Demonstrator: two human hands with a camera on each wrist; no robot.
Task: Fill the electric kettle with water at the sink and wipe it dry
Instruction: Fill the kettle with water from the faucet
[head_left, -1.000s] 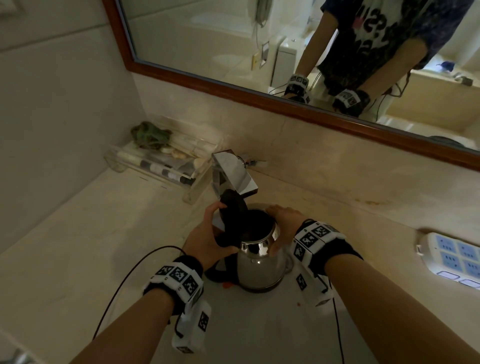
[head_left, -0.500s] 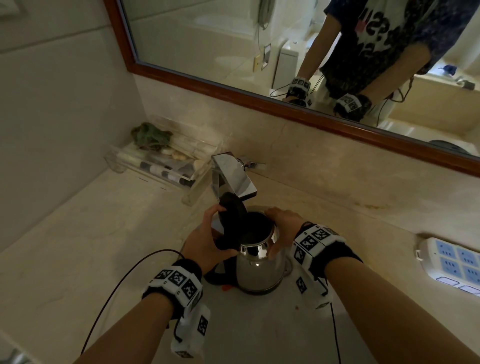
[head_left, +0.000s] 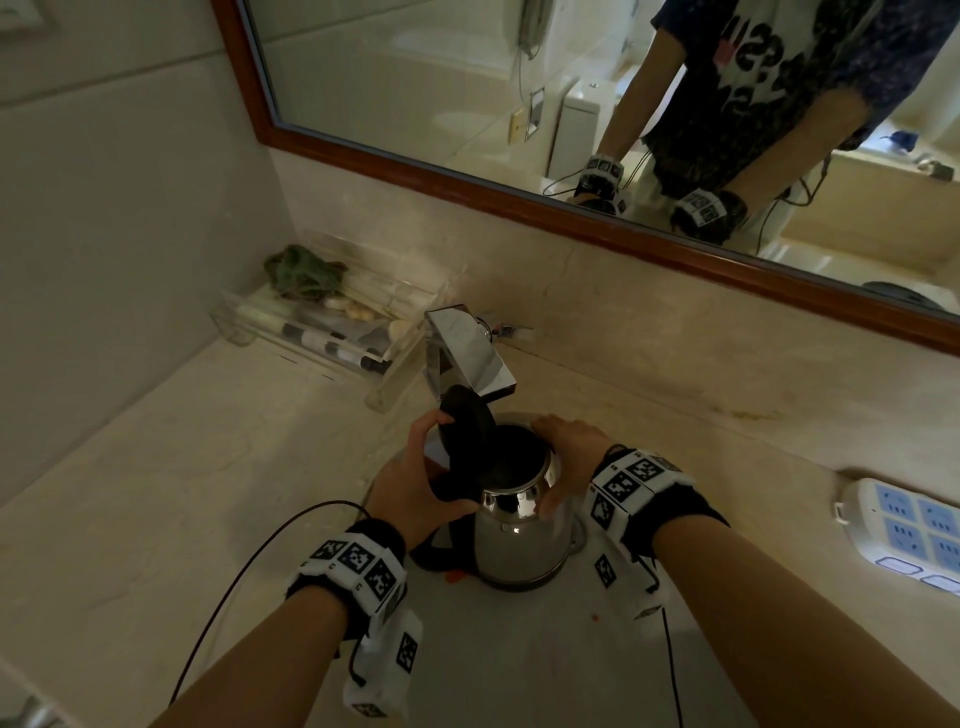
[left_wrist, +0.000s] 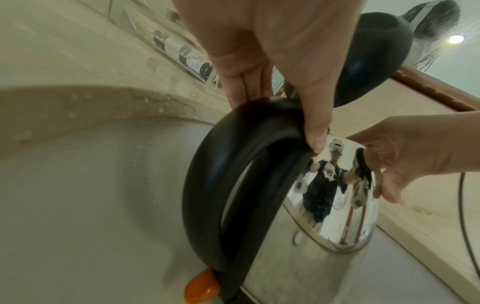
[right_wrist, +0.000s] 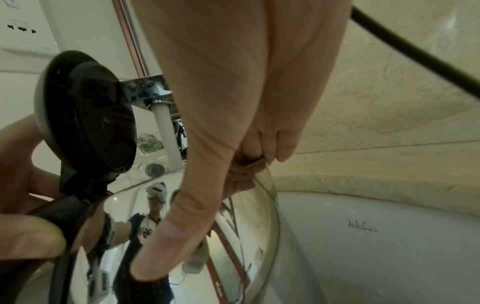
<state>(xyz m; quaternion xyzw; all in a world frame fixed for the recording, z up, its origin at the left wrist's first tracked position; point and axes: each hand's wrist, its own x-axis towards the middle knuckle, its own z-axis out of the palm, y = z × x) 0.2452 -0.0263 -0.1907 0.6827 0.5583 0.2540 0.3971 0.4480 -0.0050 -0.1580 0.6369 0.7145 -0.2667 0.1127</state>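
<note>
A steel electric kettle (head_left: 519, 540) stands upright in the white sink (head_left: 519, 670), right under the chrome faucet (head_left: 467, 353). Its black lid (head_left: 467, 431) is tipped up and open. My left hand (head_left: 421, 478) grips the black handle (left_wrist: 207, 164), thumb on top and forefinger against the lid. My right hand (head_left: 566, 452) holds the kettle's body at the rim, thumb on the near side and fingers over the far edge. In the right wrist view a white column (right_wrist: 163, 127) hangs below the spout; I cannot tell whether it is water.
A clear tray (head_left: 322, 338) of toiletries with a green cloth (head_left: 301, 273) sits at the back left of the counter. A white power strip (head_left: 909, 530) lies on the counter to the right. A black cord (head_left: 234, 597) trails off my left wrist. The mirror (head_left: 467, 93) hangs behind.
Kettle and both hands keep the same pose under the faucet; only my view has shifted slightly.
</note>
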